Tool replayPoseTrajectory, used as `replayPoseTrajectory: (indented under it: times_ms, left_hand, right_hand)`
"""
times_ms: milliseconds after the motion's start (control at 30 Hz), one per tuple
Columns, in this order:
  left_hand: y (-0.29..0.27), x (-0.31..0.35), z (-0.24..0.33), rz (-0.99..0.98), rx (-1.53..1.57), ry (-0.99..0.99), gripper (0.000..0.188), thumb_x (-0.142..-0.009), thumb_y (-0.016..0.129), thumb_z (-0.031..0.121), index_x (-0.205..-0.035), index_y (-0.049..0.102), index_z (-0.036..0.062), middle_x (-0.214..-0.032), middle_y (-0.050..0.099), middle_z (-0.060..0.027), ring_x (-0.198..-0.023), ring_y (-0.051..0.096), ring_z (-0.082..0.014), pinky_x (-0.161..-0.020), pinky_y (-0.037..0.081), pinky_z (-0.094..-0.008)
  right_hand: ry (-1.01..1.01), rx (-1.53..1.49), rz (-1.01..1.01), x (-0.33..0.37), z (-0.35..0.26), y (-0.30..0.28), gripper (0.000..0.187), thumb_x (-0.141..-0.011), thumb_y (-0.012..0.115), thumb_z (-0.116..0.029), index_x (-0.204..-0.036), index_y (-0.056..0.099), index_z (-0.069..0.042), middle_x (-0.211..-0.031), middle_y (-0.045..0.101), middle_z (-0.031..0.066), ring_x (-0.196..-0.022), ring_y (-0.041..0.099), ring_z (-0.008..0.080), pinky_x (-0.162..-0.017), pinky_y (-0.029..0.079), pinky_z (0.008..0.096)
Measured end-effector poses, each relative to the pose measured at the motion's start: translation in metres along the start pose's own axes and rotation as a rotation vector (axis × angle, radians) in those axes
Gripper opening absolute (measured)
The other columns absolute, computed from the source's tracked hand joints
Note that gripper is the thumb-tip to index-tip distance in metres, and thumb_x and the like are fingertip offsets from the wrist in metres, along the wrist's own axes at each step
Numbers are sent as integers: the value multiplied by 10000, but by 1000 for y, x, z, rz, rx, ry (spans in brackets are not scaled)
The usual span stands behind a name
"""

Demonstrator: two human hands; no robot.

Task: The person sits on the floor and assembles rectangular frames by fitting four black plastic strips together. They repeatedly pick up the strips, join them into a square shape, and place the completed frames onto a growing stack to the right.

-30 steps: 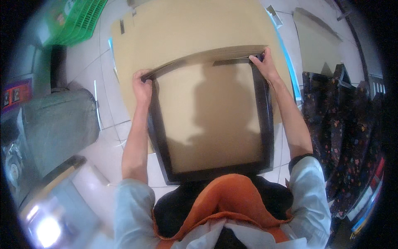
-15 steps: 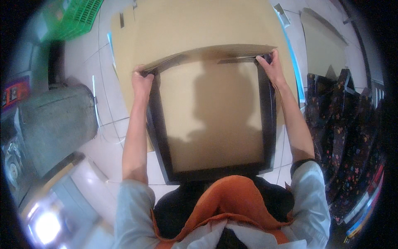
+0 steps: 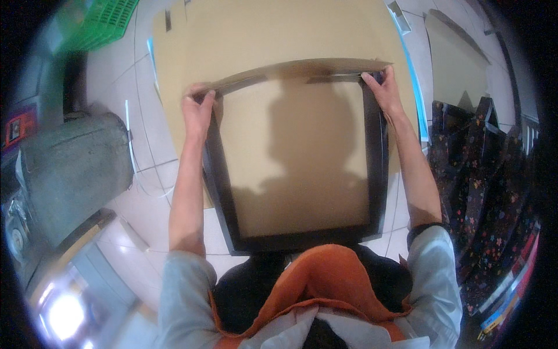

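Note:
In front of me sits a shallow cardboard tray (image 3: 372, 168) with black inner walls and a tan bottom, its near end close to my lap. A brown cardboard flap (image 3: 302, 66) stands bowed along its far side. My left hand (image 3: 197, 113) grips the far left corner, thumb on the inner side and fingers behind the cardboard. At the far right corner, my right hand (image 3: 386, 93) pinches the flap and wall between thumb and fingers. Behind the cardboard, some fingertips are hidden. A shadow falls across the tray's bottom.
Large flat cardboard sheets (image 3: 279, 32) lie beneath and beyond the tray on a tiled floor (image 3: 154, 136). To the left are a grey padded block (image 3: 78, 168) and a green crate (image 3: 104, 23). Dark floral-patterned folded pieces (image 3: 482, 192) stand on the right.
My left hand has shifted at its corner, with the thumb now higher and nearer the flap. The right hand keeps its hold. The view has shifted slightly.

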State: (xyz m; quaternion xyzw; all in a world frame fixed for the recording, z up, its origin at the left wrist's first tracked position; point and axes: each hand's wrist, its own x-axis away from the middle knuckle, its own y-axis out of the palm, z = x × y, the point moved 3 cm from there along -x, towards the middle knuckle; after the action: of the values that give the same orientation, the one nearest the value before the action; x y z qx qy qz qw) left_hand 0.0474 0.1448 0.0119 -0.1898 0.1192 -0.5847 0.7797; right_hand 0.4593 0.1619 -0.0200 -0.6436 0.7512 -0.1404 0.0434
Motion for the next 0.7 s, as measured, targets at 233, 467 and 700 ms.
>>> replayPoseTrajectory:
  times_ms: [233, 467, 700]
  left_hand:
    - [-15, 8, -32, 115, 246, 118, 162, -764, 520, -111, -806, 572, 36, -951, 575, -77, -883, 544, -167, -827, 436, -286]
    - [-27, 28, -3, -379, -308, 451, 231, -721, 539, -38, -914, 610, 66, -1117, 568, -64, -1179, 420, -233, -1047, 203, -448]
    - [-10, -1, 24, -625, -541, 574, 409, -672, 712, 159, -1040, 556, 73, -1119, 540, -136, -1104, 463, -328, -959, 345, -404]
  right_hand:
    - [-390, 229, 88, 5, -6, 5, 281, -747, 638, -55, -971, 470, -78, -1280, 431, 134, -1159, 447, 290, -958, 365, 351]
    - [-505, 348, -226, 18, -1, -22, 492, -752, 656, -133, -1201, 460, -178, -1376, 318, 134, -1229, 372, 301, -1032, 265, 428]
    - [-454, 1049, -683, 21, -51, -35, 641, -779, 608, -376, -1335, 342, -200, -1402, 261, 138, -1317, 201, 298, -1064, 53, 513]
